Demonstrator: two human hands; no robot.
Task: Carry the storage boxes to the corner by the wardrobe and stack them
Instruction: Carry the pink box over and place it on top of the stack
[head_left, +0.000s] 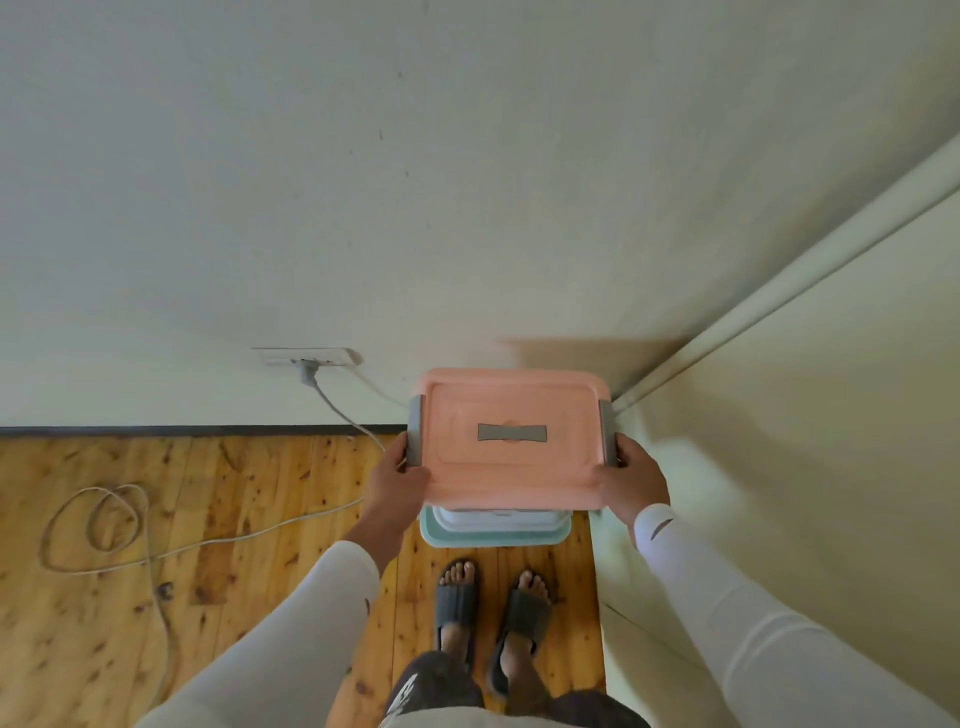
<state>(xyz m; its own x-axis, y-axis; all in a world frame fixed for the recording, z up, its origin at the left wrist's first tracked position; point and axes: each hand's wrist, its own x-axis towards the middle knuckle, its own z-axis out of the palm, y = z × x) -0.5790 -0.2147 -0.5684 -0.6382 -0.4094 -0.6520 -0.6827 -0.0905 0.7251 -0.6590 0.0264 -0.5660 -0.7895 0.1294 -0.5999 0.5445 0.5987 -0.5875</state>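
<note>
A pink storage box (511, 467) with grey side latches and a grey lid handle is in the corner between the wall and the cream wardrobe (810, 467). My left hand (397, 475) grips its left side and my right hand (636, 478) grips its right side. Under it I see the edges of a white box (501, 519) and a light green box (493, 538) standing on the wooden floor. Whether the pink box rests on the stack or hovers just above it I cannot tell.
A wall socket (311, 357) with a grey plug sits left of the boxes. Its cable (104, 525) trails over the wooden floor (208, 519) in loops at the left. My feet in grey sandals (491, 613) stand just before the stack.
</note>
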